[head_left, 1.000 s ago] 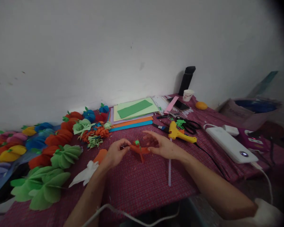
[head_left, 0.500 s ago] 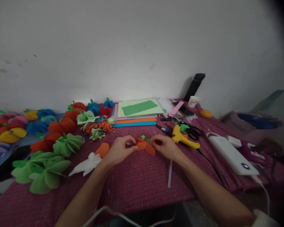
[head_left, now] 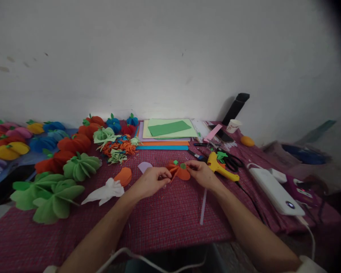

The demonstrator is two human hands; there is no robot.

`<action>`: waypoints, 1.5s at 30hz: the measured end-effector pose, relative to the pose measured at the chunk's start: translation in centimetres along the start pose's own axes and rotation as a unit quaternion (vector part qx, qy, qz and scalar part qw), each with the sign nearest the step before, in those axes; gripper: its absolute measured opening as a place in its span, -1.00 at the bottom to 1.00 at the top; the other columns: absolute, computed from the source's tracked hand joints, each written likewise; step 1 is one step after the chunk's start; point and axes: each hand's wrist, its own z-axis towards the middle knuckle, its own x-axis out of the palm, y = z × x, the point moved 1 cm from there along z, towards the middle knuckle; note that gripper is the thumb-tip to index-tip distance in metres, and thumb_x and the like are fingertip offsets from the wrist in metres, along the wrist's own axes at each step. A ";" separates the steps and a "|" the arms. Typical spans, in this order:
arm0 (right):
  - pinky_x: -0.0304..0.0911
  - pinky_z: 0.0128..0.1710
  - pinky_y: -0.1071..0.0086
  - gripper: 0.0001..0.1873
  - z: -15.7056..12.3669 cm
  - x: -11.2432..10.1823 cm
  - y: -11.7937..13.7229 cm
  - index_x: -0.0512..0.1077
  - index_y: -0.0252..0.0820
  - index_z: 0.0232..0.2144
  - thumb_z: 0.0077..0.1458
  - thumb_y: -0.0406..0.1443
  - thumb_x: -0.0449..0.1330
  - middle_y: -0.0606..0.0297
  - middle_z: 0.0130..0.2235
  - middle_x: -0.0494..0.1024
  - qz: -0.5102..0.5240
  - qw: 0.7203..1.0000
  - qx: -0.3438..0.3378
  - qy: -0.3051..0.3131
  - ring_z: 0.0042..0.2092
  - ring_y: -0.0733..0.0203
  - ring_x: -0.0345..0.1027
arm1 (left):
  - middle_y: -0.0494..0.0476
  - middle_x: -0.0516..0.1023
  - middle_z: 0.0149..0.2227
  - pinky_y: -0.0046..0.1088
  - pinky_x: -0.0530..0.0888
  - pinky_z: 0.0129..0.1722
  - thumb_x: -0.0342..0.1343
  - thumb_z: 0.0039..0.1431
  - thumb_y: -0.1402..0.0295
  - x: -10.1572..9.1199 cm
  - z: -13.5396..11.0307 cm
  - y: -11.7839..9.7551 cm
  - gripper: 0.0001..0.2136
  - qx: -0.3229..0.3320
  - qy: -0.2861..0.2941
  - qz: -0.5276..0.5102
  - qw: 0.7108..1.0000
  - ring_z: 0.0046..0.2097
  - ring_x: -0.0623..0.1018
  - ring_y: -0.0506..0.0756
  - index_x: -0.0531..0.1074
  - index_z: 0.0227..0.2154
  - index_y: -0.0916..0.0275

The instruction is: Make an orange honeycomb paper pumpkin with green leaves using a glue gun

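Between my two hands, above the middle of the cloth, is an orange paper pumpkin (head_left: 183, 173) with small green pieces on top. My left hand (head_left: 155, 179) has its thumb and fingers closed at the pumpkin's left side. On the other side my right hand (head_left: 200, 173) pinches its right edge. Left of my left hand lie a lilac paper piece (head_left: 144, 167), orange paper rounds (head_left: 124, 176) and a crumpled white tissue (head_left: 106, 191). A yellow glue gun (head_left: 220, 167) rests just right of my right hand, and a clear glue stick (head_left: 204, 207) lies below it.
Finished paper pumpkins (head_left: 75, 143) in several colours fill the left side. Paper sheets (head_left: 170, 132) are stacked at the back beside shredded paper (head_left: 119, 148). Scissors (head_left: 231, 161), a paper cup (head_left: 233, 126), a white power bank (head_left: 275, 191) and a purple socket block (head_left: 302, 191) stand on the right.
The pumpkin has been turned and spread a little between my hands, moving slightly right. My left hand has shifted right and down, uncovering more of the lilac piece. The view has tilted slightly.
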 end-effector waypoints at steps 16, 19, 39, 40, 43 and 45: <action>0.28 -0.30 0.35 -0.77 0.2 0.3 0.0 0.39 -0.21 -0.38 -0.02 -0.15 0.16 0.32 -0.38 0.51 0.083 0.996 0.027 0.019 -0.37 0.27 0.37 | 0.10 0.60 -0.32 -0.49 0.39 -0.37 0.07 0.06 0.33 -0.2 -2.0 -1.7 -0.41 0.020 0.152 0.068 0.986 -0.45 0.53 0.05 0.07 0.18 0.09; 0.29 -0.33 0.37 -0.75 0.3 0.5 -0.3 0.28 -0.17 -0.36 -0.06 -0.16 0.19 0.36 -0.40 0.46 0.097 0.995 0.027 -0.001 -0.38 0.29 0.36 | -0.03 0.53 -0.56 -0.54 0.34 -0.45 0.06 0.06 0.33 0.0 -2.1 -1.7 -0.42 0.016 0.141 0.083 0.986 -0.50 0.51 0.05 0.08 0.18 0.12; 0.30 -0.27 0.36 -0.79 0.2 0.3 -0.2 0.24 -0.13 -0.36 -0.10 -0.29 0.18 0.33 -0.34 0.47 0.083 0.997 0.002 0.004 -0.30 0.26 0.39 | 0.02 0.48 -0.36 -0.46 0.30 -0.39 0.16 -0.06 0.30 -0.2 -0.6 -1.4 -0.79 -0.004 -0.119 0.154 0.981 -0.36 0.44 0.05 0.36 -0.32 0.18; 0.30 -0.26 0.35 -0.80 0.2 0.2 -0.3 0.27 -0.14 -0.34 -0.10 -0.30 0.16 0.32 -0.33 0.48 0.066 0.998 0.004 0.006 -0.29 0.25 0.39 | 0.01 0.49 -0.37 -0.46 0.31 -0.39 0.16 -0.06 0.29 -0.2 -0.5 -1.2 -0.78 -0.007 -0.107 0.137 0.985 -0.36 0.45 0.05 0.36 -0.30 0.17; 0.29 -0.29 0.35 -0.86 0.1 -0.1 -0.4 0.37 -0.18 -0.38 -0.09 -0.31 0.14 0.30 -0.37 0.51 0.016 1.000 0.007 0.014 -0.33 0.23 0.40 | 0.01 0.52 -0.37 -0.46 0.33 -0.39 0.16 -0.05 0.27 -0.2 -0.4 -0.8 -0.80 -0.014 -0.084 0.090 0.992 -0.36 0.48 0.05 0.39 -0.32 0.17; 0.28 -0.32 0.35 -0.89 0.1 -0.3 -0.4 0.43 -0.21 -0.43 -0.07 -0.30 0.14 0.30 -0.41 0.53 -0.004 1.000 0.010 0.018 -0.38 0.22 0.39 | 0.02 0.54 -0.36 -0.47 0.35 -0.38 0.15 -0.03 0.27 -0.2 -0.3 -0.6 -0.83 -0.014 -0.071 0.062 0.995 -0.35 0.50 0.05 0.41 -0.35 0.18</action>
